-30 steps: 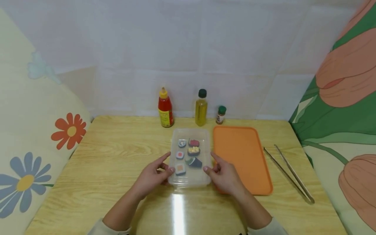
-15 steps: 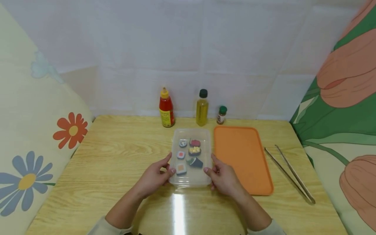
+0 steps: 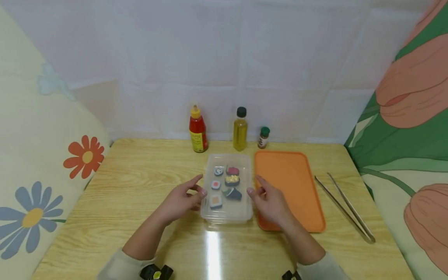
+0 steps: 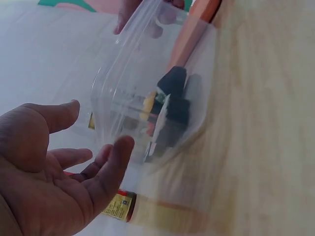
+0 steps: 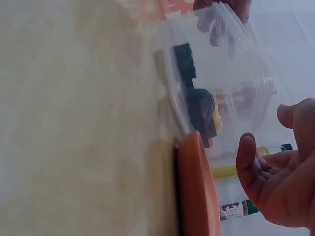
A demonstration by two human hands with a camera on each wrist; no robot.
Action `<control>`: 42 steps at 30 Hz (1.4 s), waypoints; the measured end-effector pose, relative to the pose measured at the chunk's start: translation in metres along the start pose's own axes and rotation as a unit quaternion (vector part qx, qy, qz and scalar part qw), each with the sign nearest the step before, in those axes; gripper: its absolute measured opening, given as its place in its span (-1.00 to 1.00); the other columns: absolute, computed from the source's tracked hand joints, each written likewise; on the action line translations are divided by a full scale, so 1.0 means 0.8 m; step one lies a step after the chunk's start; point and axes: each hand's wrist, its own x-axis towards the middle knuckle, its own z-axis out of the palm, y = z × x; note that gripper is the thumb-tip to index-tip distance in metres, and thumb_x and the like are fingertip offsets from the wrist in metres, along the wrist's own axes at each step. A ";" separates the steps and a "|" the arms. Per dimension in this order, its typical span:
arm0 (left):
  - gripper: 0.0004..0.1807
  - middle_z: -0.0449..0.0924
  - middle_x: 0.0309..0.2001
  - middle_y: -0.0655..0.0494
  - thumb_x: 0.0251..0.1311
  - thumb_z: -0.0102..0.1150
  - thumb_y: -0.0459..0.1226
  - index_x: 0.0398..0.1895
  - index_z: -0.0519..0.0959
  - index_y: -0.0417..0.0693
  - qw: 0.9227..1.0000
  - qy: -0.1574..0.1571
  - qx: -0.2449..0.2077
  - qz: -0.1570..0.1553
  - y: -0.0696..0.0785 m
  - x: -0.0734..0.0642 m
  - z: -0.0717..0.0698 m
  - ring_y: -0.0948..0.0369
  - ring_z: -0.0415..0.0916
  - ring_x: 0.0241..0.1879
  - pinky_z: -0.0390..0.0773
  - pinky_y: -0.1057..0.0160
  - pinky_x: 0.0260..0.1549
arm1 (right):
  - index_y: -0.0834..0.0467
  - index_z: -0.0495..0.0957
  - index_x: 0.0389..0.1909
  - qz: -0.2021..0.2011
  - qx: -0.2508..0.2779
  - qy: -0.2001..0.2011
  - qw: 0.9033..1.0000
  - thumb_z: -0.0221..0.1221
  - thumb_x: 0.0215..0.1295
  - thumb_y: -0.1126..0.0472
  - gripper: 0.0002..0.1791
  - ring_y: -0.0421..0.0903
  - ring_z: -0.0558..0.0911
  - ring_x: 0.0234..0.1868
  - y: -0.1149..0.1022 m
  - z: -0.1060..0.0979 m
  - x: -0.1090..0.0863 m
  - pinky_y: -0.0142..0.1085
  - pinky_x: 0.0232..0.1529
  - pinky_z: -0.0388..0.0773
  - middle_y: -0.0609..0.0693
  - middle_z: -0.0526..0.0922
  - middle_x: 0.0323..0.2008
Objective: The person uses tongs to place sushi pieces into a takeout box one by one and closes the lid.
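A clear plastic container (image 3: 226, 214) stands on the table with several sushi pieces inside. Among them are a white-and-pink roll (image 3: 215, 184), a piece topped with yellow bits (image 3: 232, 180) and a dark cone-shaped hand roll (image 3: 233, 194). On its left side is my left hand (image 3: 182, 199), fingers spread and loosely bent, its thumb close to the rim; the left wrist view shows a small gap there. My right hand (image 3: 271, 202) hovers by the container's right side, over the edge of the orange tray (image 3: 287, 182). In the right wrist view its thumb and fingers are apart from the container wall.
Metal tongs (image 3: 348, 210) lie right of the tray. Along the back edge stand a red sauce bottle (image 3: 198, 134), an oil bottle (image 3: 240, 132) and a small green-capped jar (image 3: 263, 138). A white cloth wall (image 3: 224, 70) rises behind the table.
Both hands have released the container's sides and moved slightly outward, the right hand farther over the tray. The container stays in about the same place.
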 end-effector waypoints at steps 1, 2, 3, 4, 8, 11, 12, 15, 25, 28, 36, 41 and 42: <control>-0.20 0.50 0.21 -0.18 0.48 0.22 -0.03 0.66 0.14 0.01 1.000 0.005 0.009 0.003 0.001 0.005 -0.003 0.00 0.67 -0.04 0.74 0.07 -0.12 | 0.25 0.36 0.50 -0.003 0.003 0.005 1.000 0.26 0.48 -0.06 -0.27 -0.20 0.48 -0.51 -0.001 -0.001 0.006 -0.35 -0.51 0.45 -0.06 0.60 -0.37; -0.19 0.48 0.25 -0.18 0.48 0.21 -0.01 0.66 0.13 0.03 1.000 0.011 0.020 0.007 0.003 0.011 -0.005 -0.02 0.65 0.04 0.72 0.06 -0.07 | 0.25 0.37 0.50 -0.004 0.005 0.009 1.000 0.26 0.48 -0.05 -0.28 -0.19 0.48 -0.50 -0.001 -0.002 0.013 -0.34 -0.53 0.44 -0.03 0.60 -0.34; -0.18 0.47 0.29 -0.18 0.47 0.21 0.02 0.67 0.13 0.05 0.999 0.017 0.030 0.010 0.004 0.017 -0.007 -0.04 0.62 0.12 0.71 0.04 -0.02 | 0.25 0.37 0.50 -0.005 0.002 0.012 1.000 0.25 0.48 -0.04 -0.29 -0.18 0.48 -0.48 -0.002 -0.003 0.020 -0.34 -0.51 0.45 -0.01 0.61 -0.30; -0.18 0.45 0.33 -0.18 0.47 0.20 0.03 0.67 0.13 0.06 0.999 0.024 0.039 0.012 0.006 0.023 -0.009 -0.07 0.59 0.20 0.68 0.01 0.04 | 0.24 0.37 0.50 -0.006 -0.003 0.015 1.000 0.25 0.49 -0.03 -0.29 -0.16 0.49 -0.45 -0.002 -0.003 0.026 -0.33 -0.49 0.46 0.01 0.62 -0.26; -0.21 0.35 0.45 -0.22 0.49 0.18 0.00 0.67 0.13 0.09 0.998 0.040 0.039 0.016 0.007 0.049 -0.008 -0.16 0.42 0.38 0.54 -0.10 0.24 | 0.19 0.32 0.54 0.001 -0.046 0.017 0.999 0.22 0.50 -0.05 -0.28 -0.09 0.56 -0.26 -0.002 0.000 0.053 -0.21 -0.26 0.55 0.12 0.63 0.02; -0.23 0.26 0.53 -0.19 0.50 0.17 -0.04 0.67 0.12 0.12 0.999 0.045 0.021 0.010 0.009 0.068 -0.003 -0.17 0.33 0.45 0.46 -0.13 0.30 | 0.12 0.27 0.58 0.008 -0.072 0.015 0.997 0.19 0.50 -0.08 -0.26 0.01 0.59 -0.11 -0.001 0.003 0.073 -0.06 -0.02 0.57 0.20 0.58 0.20; -0.23 0.23 0.55 -0.17 0.51 0.16 -0.05 0.68 0.11 0.13 0.999 0.047 0.016 0.007 0.010 0.073 -0.001 -0.17 0.31 0.46 0.45 -0.14 0.32 | 0.10 0.26 0.59 0.006 -0.078 0.013 0.997 0.19 0.51 -0.08 -0.25 0.04 0.60 -0.06 -0.001 0.004 0.079 -0.02 0.04 0.56 0.22 0.57 0.21; -0.23 0.14 0.60 -0.08 0.51 0.15 -0.01 0.68 0.09 0.21 0.998 0.055 0.016 -0.005 0.012 0.087 0.003 -0.13 0.25 0.50 0.38 -0.14 0.36 | 0.08 0.23 0.61 -0.004 -0.083 0.002 0.997 0.16 0.53 -0.08 -0.26 0.11 0.60 0.02 -0.001 0.007 0.095 0.05 0.17 0.53 0.24 0.60 0.14; -0.25 0.12 0.61 -0.06 0.50 0.13 0.00 0.67 0.12 0.20 0.992 0.101 0.072 0.022 0.006 0.105 0.010 -0.16 0.19 0.51 0.21 -0.15 0.46 | 0.03 0.25 0.60 0.001 -0.115 -0.015 0.993 0.11 0.55 -0.10 -0.30 0.03 0.65 -0.18 -0.002 0.012 0.107 -0.03 -0.01 0.61 0.14 0.74 -0.23; -0.24 0.15 0.60 -0.08 0.49 0.15 -0.02 0.67 0.14 0.17 0.991 0.108 0.072 0.023 0.005 0.105 0.013 -0.15 0.18 0.52 0.19 -0.16 0.47 | 0.06 0.26 0.59 -0.004 -0.130 -0.015 0.991 0.11 0.56 -0.09 -0.31 0.01 0.64 -0.25 -0.004 0.011 0.105 -0.03 -0.07 0.61 0.12 0.72 -0.31; -0.24 0.17 0.59 -0.07 0.46 0.20 -0.03 0.65 0.16 0.28 0.994 0.102 0.046 -0.002 0.008 0.104 0.017 -0.15 0.20 0.51 0.24 -0.15 0.45 | 0.16 0.30 0.56 -0.008 -0.138 -0.009 0.990 0.13 0.54 -0.06 -0.31 0.06 0.68 -0.19 -0.006 0.008 0.098 0.02 0.02 0.62 0.21 0.75 -0.20; -0.23 0.15 0.60 -0.12 0.46 0.21 0.00 0.66 0.14 0.33 0.994 0.088 0.059 -0.006 0.010 0.104 0.015 -0.17 0.31 0.45 0.40 -0.15 0.35 | 0.08 0.25 0.59 0.004 -0.134 -0.021 0.991 0.10 0.55 -0.10 -0.29 0.15 0.68 -0.02 -0.006 0.005 0.098 0.07 0.14 0.59 0.28 0.74 -0.06; -0.22 0.14 0.59 -0.14 0.46 0.20 0.00 0.66 0.12 0.34 0.995 0.083 0.060 -0.006 0.010 0.103 0.015 -0.17 0.33 0.44 0.43 -0.14 0.33 | 0.06 0.24 0.60 0.009 -0.130 -0.022 0.991 0.10 0.55 -0.12 -0.28 0.17 0.67 0.03 -0.005 0.004 0.097 0.08 0.17 0.57 0.30 0.73 0.00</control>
